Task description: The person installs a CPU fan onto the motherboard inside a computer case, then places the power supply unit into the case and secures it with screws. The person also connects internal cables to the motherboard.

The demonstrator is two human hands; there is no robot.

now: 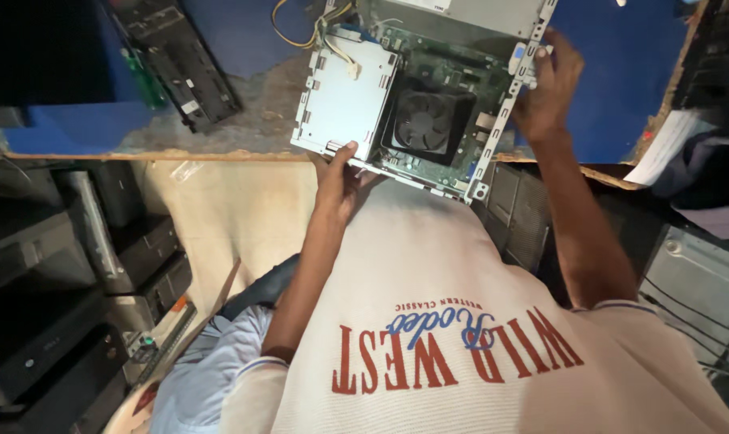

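From the head camera, an opened computer chassis (pixel 424 96) overhangs the blue tabletop's (pixel 244 40) near edge. The left hand (pixel 340 181) grips its near edge, thumb on the drive cage (pixel 344 100); the right hand (pixel 545 84) clasps its right rail, steadying it.

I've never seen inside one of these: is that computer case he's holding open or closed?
Open. The computer case has no cover: its black fan, green circuit board and silver drive cage show. The left hand and right hand grip its edges.
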